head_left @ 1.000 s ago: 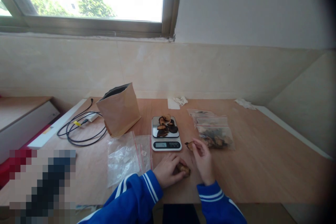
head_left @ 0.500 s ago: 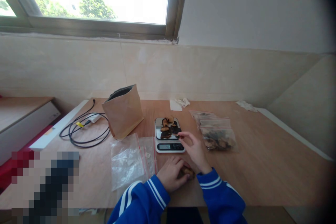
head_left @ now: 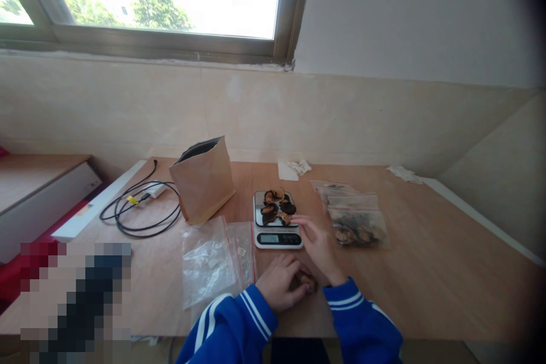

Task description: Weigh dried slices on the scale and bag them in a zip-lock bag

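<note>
Desk point(head_left: 426, 273), wooden, under a window; contents listed left to right.

1. Black cable point(head_left: 136, 213), coiled, far left beside a white strip.
2. Brown paper bag point(head_left: 203, 181), upright, top open, behind the empty bags.
3. Empty zip bags point(head_left: 215, 259), clear with red seals, flat, just left of the scale.
4. Left hand point(head_left: 281, 284), fingers curled down over a small pile of dried slices point(head_left: 307, 281) at the near edge; it covers them loosely, but a firm grip cannot be told.
5. Digital scale point(head_left: 278, 237), display lit, figures too small to read. On its platter a heap of dried slices on the scale point(head_left: 277, 207), dark brown.
6. Right hand point(head_left: 318, 244), fingers spread and empty, fingertips at the platter's right edge, touching or just short of the heap.
7. Filled zip bags point(head_left: 356, 219), 2 or more, overlapping, right of the scale, holding the same dark slices.
8. Crumpled paper point(head_left: 298, 166) behind the scale; another scrap point(head_left: 403, 172) far right.

Change noted: 1 s ago the right hand pinched a slice near the filled bags; 0.5 s ago it was over the platter; now it is open and the slice appears to have joined the heap. The weighed portion has likely grown by 1 piece, with more waiting under the left hand.
</note>
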{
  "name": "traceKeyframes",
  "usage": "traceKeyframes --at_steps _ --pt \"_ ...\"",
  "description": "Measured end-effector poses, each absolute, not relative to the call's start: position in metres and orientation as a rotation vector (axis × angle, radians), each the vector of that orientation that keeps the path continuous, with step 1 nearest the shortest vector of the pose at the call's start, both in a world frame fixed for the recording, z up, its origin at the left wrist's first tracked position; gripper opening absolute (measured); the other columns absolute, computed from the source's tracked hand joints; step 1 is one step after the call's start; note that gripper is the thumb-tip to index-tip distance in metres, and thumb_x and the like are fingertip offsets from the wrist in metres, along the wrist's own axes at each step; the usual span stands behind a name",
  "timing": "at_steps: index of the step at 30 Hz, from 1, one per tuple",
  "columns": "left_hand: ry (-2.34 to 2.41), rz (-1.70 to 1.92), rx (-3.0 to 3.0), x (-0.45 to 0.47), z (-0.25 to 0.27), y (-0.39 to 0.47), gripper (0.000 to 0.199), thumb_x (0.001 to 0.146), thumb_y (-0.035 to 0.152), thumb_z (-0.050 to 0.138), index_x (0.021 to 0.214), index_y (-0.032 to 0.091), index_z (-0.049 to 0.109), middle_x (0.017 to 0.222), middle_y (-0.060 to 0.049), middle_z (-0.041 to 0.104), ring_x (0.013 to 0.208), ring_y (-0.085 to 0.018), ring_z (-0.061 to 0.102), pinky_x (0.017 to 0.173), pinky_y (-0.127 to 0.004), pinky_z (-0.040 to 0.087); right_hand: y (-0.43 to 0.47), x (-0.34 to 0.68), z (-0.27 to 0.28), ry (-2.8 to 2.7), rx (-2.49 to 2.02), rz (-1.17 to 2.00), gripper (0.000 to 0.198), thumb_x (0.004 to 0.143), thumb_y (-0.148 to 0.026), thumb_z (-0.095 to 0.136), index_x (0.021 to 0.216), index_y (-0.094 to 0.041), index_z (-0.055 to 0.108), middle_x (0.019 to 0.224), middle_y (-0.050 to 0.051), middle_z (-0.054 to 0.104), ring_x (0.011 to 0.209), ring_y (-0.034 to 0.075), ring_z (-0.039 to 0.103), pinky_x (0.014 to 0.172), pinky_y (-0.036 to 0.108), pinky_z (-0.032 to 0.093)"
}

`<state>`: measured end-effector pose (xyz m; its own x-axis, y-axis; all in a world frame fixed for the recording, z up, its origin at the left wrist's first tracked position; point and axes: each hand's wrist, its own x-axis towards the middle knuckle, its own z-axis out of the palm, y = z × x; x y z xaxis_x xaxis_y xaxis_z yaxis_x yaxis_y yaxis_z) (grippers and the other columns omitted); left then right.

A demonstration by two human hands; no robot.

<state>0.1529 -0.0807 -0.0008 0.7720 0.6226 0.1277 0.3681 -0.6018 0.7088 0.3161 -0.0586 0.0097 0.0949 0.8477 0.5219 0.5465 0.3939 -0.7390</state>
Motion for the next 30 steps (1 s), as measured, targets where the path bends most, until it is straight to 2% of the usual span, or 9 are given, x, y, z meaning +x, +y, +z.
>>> traceKeyframes --at_steps 6,10,13,16,19,23,26,28,30 --pt "0.718 0.540 2.244 0.153 -0.002 -0.081 0.025 0.078 0.028 0.063 0.101 0.019 0.061 0.101 -0.007 0.061 0.099 -0.023 0.054 0.089 -0.036 0.042 -0.062 0.326 0.015 -1.528 -1.362 0.400 0.029 0.094 -0.036 0.043 0.096 -0.022 0.068 0.097 0.008 0.068 0.102 0.023 0.061 0.093 0.042 0.046" --pt "0.718 0.679 2.156 0.151 -0.001 -0.081 0.023 0.079 0.026 0.062 0.101 0.018 0.062 0.101 -0.008 0.062 0.098 -0.023 0.055 0.087 -0.035 0.043 -0.088 0.322 0.013 -1.503 -1.397 0.609 0.030 0.092 -0.042 0.046 0.094 -0.022 0.068 0.097 0.008 0.069 0.098 0.023 0.063 0.089 0.039 0.048" --pt "0.746 0.884 2.026 0.148 0.002 -0.080 0.023 0.083 0.028 0.059 0.104 0.017 0.061 0.103 -0.009 0.061 0.098 -0.022 0.055 0.087 -0.035 0.044 -0.118 0.316 0.003 -1.390 -1.407 0.840 0.032 0.090 -0.046 0.049 0.101 -0.021 0.066 0.102 0.008 0.068 0.096 0.023 0.064 0.086 0.036 0.051" --pt "0.753 1.016 1.961 0.145 0.006 -0.080 0.023 0.085 0.029 0.059 0.104 0.016 0.060 0.100 -0.009 0.062 0.096 -0.021 0.056 0.085 -0.034 0.044 -0.142 0.309 -0.010 -1.238 -1.426 1.028 0.039 0.085 -0.051 0.056 0.106 -0.019 0.065 0.095 0.009 0.070 0.087 0.023 0.067 0.080 0.035 0.055" --pt "0.699 0.992 2.034 0.144 0.007 -0.082 0.024 0.085 0.028 0.060 0.106 0.017 0.060 0.102 -0.009 0.062 0.097 -0.020 0.056 0.087 -0.034 0.045 -0.152 0.304 -0.017 -1.117 -1.442 1.092 0.046 0.077 -0.056 0.063 0.102 -0.017 0.066 0.085 0.009 0.071 0.078 0.025 0.068 0.072 0.035 0.057" --pt "0.714 0.910 2.164 0.144 0.005 -0.085 0.033 0.084 0.022 0.055 0.117 0.018 0.053 0.115 -0.010 0.059 0.108 -0.022 0.054 0.093 -0.037 0.044 -0.146 0.311 -0.017 -1.082 -1.436 0.996 0.039 0.079 -0.053 0.063 0.096 -0.017 0.067 0.093 0.009 0.071 0.087 0.025 0.068 0.082 0.036 0.054" --pt "0.740 0.856 2.239 0.144 0.002 -0.088 0.043 0.084 0.018 0.050 0.127 0.020 0.044 0.130 -0.012 0.050 0.107 -0.021 0.054 0.092 -0.036 0.046 -0.130 0.332 -0.019 -1.145 -1.499 0.758 0.036 0.077 -0.050 0.065 0.092 -0.017 0.066 0.093 0.010 0.070 0.085 0.025 0.067 0.078 0.037 0.055" --pt "0.769 0.825 2.269 0.144 0.001 -0.089 0.042 0.085 0.017 0.047 0.127 0.020 0.043 0.132 -0.011 0.047 0.103 -0.019 0.056 0.090 -0.035 0.048 -0.116 0.351 -0.023 -1.241 -1.549 0.546 0.033 0.079 -0.048 0.061 0.090 -0.017 0.065 0.094 0.011 0.067 0.081 0.025 0.065 0.074 0.038 0.054" --pt "0.780 0.796 2.302 0.143 -0.001 -0.089 0.035 0.086 0.017 0.044 0.121 0.021 0.047 0.128 -0.010 0.049 0.102 -0.019 0.057 0.089 -0.034 0.048 -0.102 0.367 -0.028 -1.394 -1.590 0.319 0.027 0.083 -0.041 0.055 0.090 -0.017 0.066 0.095 0.011 0.065 0.086 0.026 0.063 0.079 0.042 0.052"
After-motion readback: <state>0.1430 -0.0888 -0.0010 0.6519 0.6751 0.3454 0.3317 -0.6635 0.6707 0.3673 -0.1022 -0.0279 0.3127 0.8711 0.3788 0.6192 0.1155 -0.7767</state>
